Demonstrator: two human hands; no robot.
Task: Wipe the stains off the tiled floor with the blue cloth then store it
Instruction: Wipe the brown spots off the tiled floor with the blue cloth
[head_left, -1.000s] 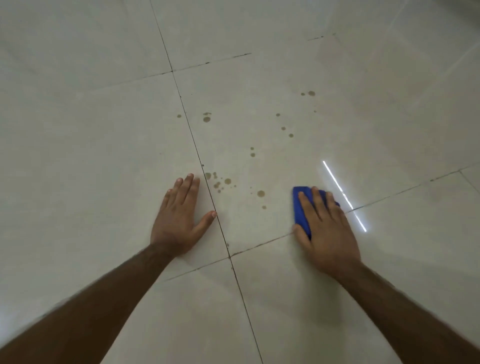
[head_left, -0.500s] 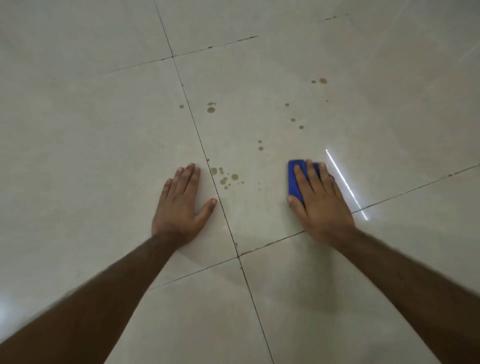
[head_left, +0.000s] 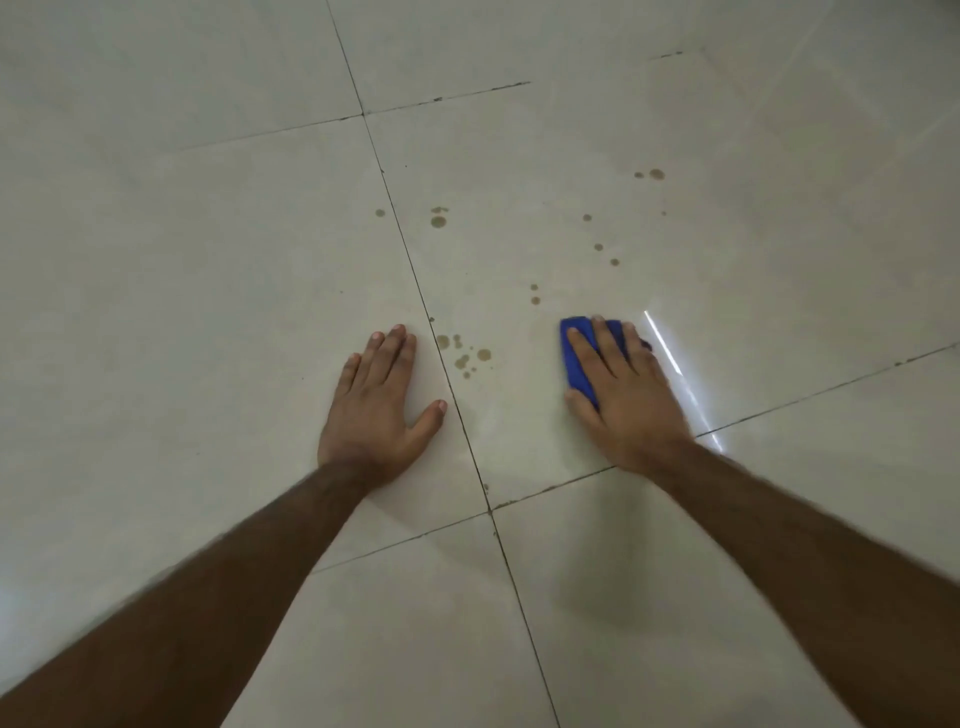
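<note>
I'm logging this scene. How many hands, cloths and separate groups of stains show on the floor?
Hands: 2, the left hand and the right hand
Folded blue cloth: 1
Groups of brown stains: 5
Total: 8

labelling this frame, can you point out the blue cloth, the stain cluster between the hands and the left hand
blue cloth (head_left: 575, 358): head view, bare left edge beside the fingers.
stain cluster (head_left: 464, 354): head view, middle of the brown drops.
left hand (head_left: 376, 410): head view, back of the hand, flat on the tile.
</note>
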